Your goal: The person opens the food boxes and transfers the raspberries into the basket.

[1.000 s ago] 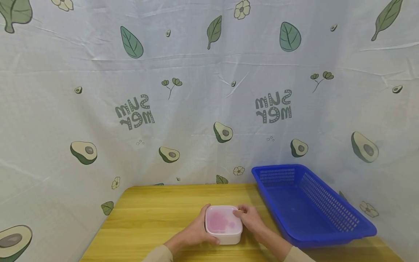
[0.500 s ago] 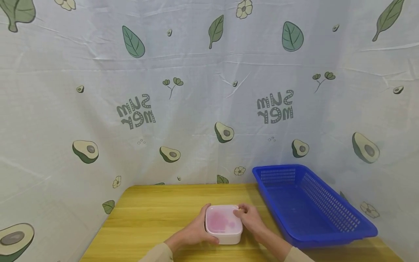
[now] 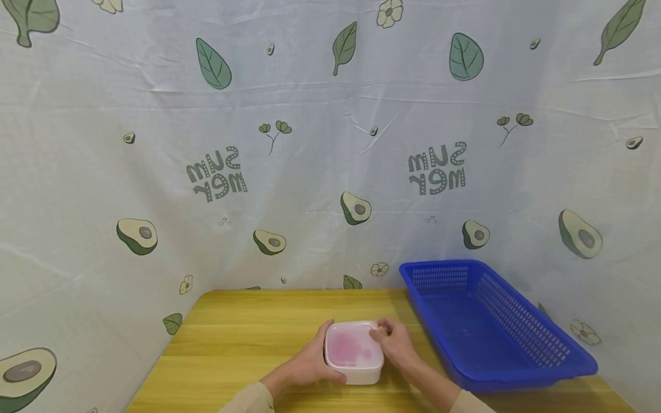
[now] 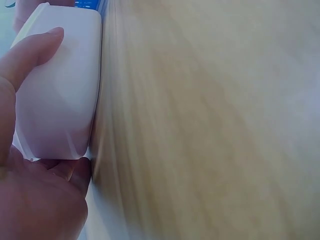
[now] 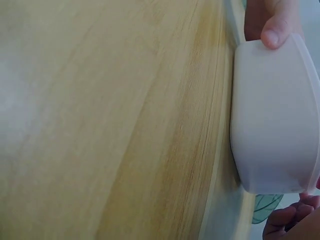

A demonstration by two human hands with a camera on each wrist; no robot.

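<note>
A square white food container [image 3: 356, 376] with a translucent lid [image 3: 353, 346] stands on the wooden table, something pink showing through the lid. My left hand [image 3: 313, 361] grips its left side, thumb across the near wall and fingers round the far side; the left wrist view shows that thumb [image 4: 37, 52] on the white wall. At the far right corner my right hand [image 3: 396, 344] pinches the lid's edge between thumb and curled fingers. In the right wrist view the curled right fingers [image 5: 295, 215] sit by the rim. The lid appears seated on the container.
A blue perforated plastic basket [image 3: 475, 338] stands on the right of the table, close to my right forearm. The yellowish wooden table [image 3: 248, 327] extends left and behind the container. A white curtain [image 3: 310, 172] printed with avocados and leaves hangs behind.
Both hands keep their hold on the container and its lid. The whole view has shifted slightly; otherwise little differs.
</note>
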